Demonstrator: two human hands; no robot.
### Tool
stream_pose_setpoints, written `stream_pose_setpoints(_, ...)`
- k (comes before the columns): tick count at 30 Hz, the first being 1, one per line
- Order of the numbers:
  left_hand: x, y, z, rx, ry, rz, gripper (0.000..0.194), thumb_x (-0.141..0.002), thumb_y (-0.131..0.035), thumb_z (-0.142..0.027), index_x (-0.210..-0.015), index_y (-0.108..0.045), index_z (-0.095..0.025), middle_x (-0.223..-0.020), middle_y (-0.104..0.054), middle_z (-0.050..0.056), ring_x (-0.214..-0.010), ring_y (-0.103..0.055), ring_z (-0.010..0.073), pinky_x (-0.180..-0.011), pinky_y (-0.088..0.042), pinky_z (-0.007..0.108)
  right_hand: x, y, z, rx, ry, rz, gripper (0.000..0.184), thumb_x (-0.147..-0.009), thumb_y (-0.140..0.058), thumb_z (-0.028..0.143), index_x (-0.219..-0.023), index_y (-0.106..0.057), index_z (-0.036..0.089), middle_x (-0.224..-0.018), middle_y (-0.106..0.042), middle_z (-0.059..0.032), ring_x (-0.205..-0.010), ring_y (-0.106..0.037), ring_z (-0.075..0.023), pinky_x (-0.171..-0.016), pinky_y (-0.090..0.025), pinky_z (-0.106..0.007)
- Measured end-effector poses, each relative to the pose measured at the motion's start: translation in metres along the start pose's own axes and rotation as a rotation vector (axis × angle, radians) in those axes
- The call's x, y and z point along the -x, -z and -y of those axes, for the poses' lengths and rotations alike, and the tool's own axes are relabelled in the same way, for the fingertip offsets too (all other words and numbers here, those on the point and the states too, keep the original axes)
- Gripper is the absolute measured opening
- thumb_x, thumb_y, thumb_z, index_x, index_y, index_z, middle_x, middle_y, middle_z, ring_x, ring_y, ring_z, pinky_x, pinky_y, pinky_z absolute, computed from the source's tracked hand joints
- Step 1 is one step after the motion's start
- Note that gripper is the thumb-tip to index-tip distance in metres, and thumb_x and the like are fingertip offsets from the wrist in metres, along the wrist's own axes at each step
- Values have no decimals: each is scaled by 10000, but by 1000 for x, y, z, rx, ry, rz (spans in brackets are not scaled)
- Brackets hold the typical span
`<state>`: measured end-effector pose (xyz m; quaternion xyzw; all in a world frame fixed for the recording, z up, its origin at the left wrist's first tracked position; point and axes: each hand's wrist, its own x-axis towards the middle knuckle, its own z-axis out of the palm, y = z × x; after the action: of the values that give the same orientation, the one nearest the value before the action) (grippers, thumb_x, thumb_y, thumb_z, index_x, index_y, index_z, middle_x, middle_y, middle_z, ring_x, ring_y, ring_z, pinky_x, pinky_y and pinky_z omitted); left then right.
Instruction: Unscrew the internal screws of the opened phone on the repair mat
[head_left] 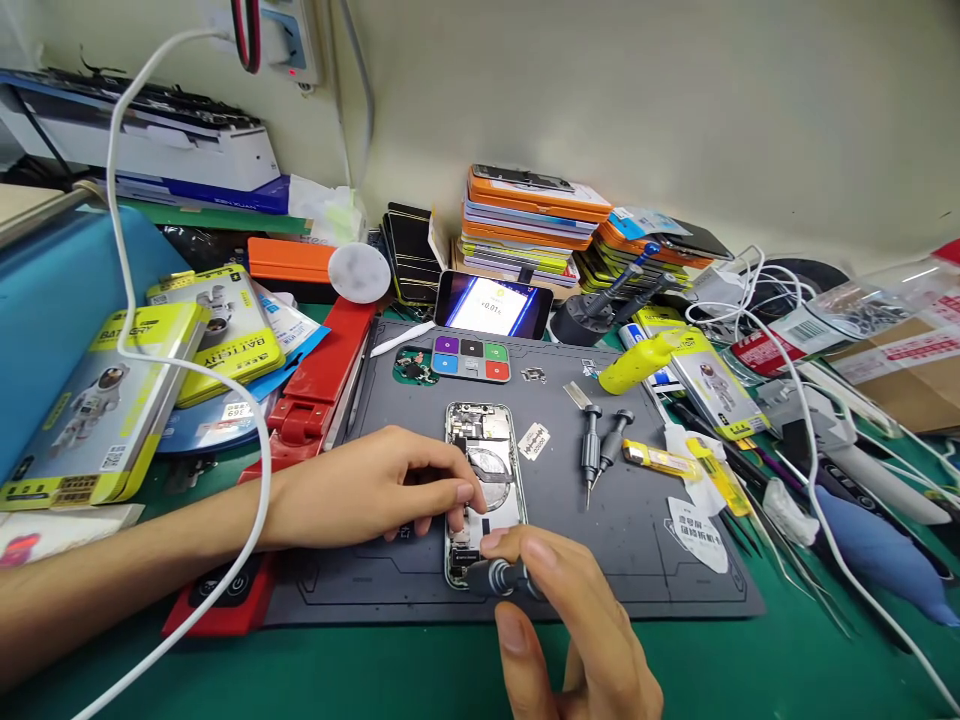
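Note:
An opened phone point(504, 425) lies on the grey mat, its inner parts and a round coil exposed. My left hand point(382, 485) reaches over its left edge, thumb and forefinger bent close together above the middle; whatever lies between the fingertips is too small to make out. My right hand point(592, 620) grips a dark grey screwdriver point(491, 577) between thumb and fingers at the phone's lower end. The screwdriver's tip is hidden from me. Two more screwdrivers point(591, 445) rest on the mat to the right, near a thin perforated metal blade point(534, 441).
A lit phone point(493, 305) leans at the mat's back edge, behind a coloured screw tray point(471, 358). Red clamp point(300, 400) and yellow battery boxes point(112, 400) stand left. A white cable point(264, 470) crosses my left forearm. Tweezers, a yellow bottle point(637, 365) and a blue blower point(877, 550) lie right.

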<state>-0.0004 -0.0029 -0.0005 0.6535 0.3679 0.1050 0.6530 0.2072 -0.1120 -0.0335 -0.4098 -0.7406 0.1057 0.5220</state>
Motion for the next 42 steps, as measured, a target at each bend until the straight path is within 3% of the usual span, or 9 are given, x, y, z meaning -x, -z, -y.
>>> stream_pose_setpoints(21, 0, 1, -1, 0, -11, 9, 374, -1103, -575, -510, -1117, -764, -188, -992, -779, 30, -755, -615, 131, -585, -506, 191, -1, -1, -1, 72, 5, -26, 610, -957, -619, 0, -1529, -592, 210, -1182, -800, -80, -1032, -801, -198, -848, -701, -324)
stream_pose_setpoints(30, 0, 1, 0, -9, -13, 3, 333, -1102, -578, -464, -1136, -771, -194, -991, -772, 26, -754, -620, 130, -582, -504, 190, -1, 1, -3, 26, 18, 8, 681, -924, -599, -58, -1554, -569, 200, -1194, -785, -91, -1132, -779, -216, -866, -709, -339)
stream_pose_setpoints(34, 0, 1, -1, -9, -18, -2, 349, -1100, -581, -480, -1131, -767, -187, -988, -774, 29, -740, -617, 127, -582, -507, 191, -3, 2, -4, 17, 76, 5, 704, -905, -589, -71, -1557, -570, 196, -1154, -778, -93, -1103, -772, -223, -834, -715, -355)
stream_pose_setpoints(42, 0, 1, -3, 2, -1, -1, 340, -1095, -584, -464, -1116, -766, -177, -990, -783, 40, -743, -621, 132, -581, -503, 190, -3, 0, -5, 27, 45, -17, 678, -922, -600, -42, -1551, -581, 210, -1164, -781, -87, -1032, -790, -216, -816, -714, -348)
